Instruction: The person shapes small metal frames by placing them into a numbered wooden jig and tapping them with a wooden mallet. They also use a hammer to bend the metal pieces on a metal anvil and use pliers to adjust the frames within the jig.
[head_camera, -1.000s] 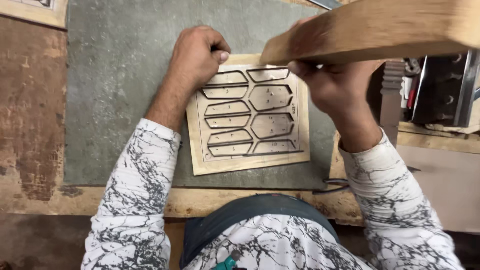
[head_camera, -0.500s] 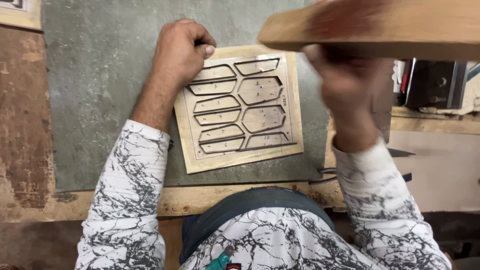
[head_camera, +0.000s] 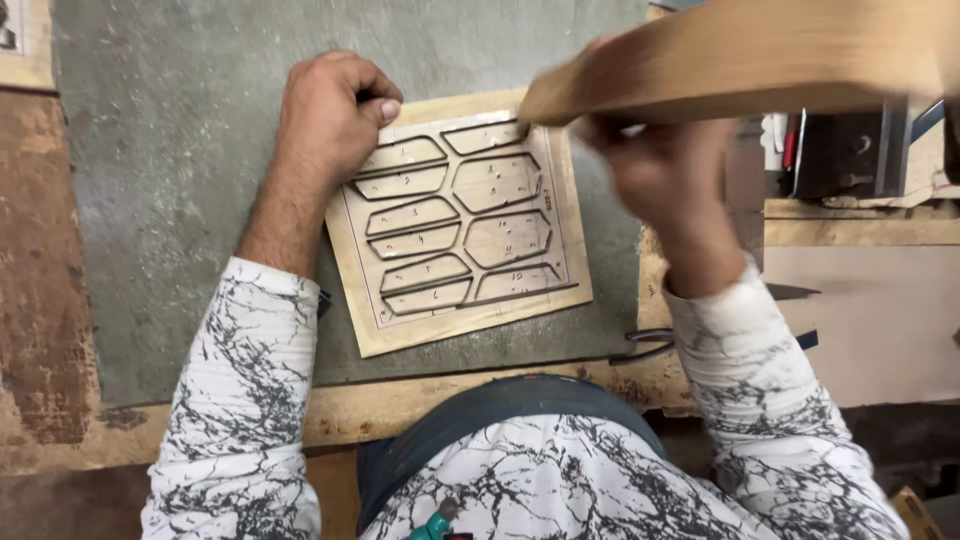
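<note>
A thin wooden panel (head_camera: 565, 255) with several routed hexagon-like shapes lies on a grey work surface (head_camera: 180, 170). My left hand (head_camera: 330, 115) is fisted at the panel's top left corner, closed around a small dark tool that is mostly hidden. My right hand (head_camera: 665, 180) is blurred at the panel's right edge and grips a long wooden block (head_camera: 740, 65) that is raised above the panel's top right corner. Both arms wear white marbled sleeves.
A worn wooden bench edge (head_camera: 420, 400) runs along the front. Dark metal equipment (head_camera: 850, 150) stands at the right. A bent metal wire or clip (head_camera: 645, 342) lies near the bench's right part. Brown board (head_camera: 40, 260) borders the left side.
The wooden block in my right hand has swung lower over the panel's top right corner. The view has shifted so the panel sits slightly further right. My left hand stays at the corner.
</note>
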